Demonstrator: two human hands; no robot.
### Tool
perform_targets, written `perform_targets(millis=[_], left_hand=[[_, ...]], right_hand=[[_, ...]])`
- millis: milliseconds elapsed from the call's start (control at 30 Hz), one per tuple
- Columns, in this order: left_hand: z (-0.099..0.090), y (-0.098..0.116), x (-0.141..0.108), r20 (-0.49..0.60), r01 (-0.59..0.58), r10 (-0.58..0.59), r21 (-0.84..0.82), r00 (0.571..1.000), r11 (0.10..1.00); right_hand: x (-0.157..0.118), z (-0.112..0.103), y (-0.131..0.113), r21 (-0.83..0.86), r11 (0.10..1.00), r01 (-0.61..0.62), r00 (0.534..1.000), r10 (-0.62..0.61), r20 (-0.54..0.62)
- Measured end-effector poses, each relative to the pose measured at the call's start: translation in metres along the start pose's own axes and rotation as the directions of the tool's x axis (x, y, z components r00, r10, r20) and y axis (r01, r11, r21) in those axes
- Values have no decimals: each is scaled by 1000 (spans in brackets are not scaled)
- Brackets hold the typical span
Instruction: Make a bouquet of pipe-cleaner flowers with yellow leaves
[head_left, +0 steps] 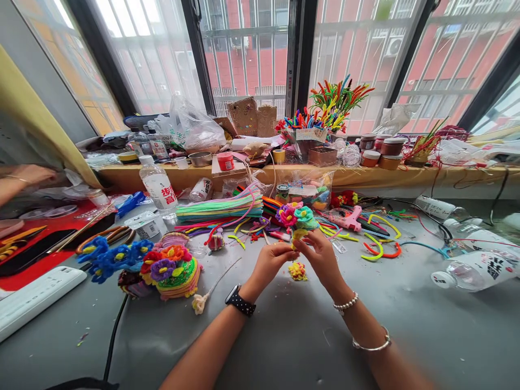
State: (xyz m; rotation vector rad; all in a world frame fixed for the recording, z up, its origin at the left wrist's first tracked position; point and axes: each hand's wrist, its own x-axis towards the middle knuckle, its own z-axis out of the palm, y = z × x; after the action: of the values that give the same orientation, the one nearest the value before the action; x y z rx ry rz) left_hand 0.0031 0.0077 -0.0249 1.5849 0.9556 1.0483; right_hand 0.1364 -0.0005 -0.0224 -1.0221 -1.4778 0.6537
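Note:
Both my hands meet near the middle of the view, around a small bunch of fuzzy flowers [298, 215] in pink, purple and teal with yellow centres. My left hand [273, 266] pinches the yellow lower part of the bunch from the left. From the right, my right hand [323, 255] has its fingers closed on the same yellow part. Just below the fingers, a small yellow and red fuzzy piece [298, 271] rests on the grey table [284, 346]. A cream flower on a thin stem [199, 303] lies to the left of my left wrist.
Blue flowers [117, 259] and a multicoloured flower piece [176, 273] stand at left. Behind are pipe cleaners [223, 208], an upright bottle [158, 184] and a pink glue gun [351, 219]. A bottle [479, 271] lies right, a power strip [40, 298] left. Another person's hand [30, 176] shows far left.

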Motion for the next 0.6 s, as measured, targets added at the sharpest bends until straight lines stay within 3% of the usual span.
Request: perform_targets(millis=[600], left_hand=[[0,5,-2,-4,3,-3,-27,1000,1000]], right_hand=[[0,-2,-4,-210,974,82,995,-91,-35]])
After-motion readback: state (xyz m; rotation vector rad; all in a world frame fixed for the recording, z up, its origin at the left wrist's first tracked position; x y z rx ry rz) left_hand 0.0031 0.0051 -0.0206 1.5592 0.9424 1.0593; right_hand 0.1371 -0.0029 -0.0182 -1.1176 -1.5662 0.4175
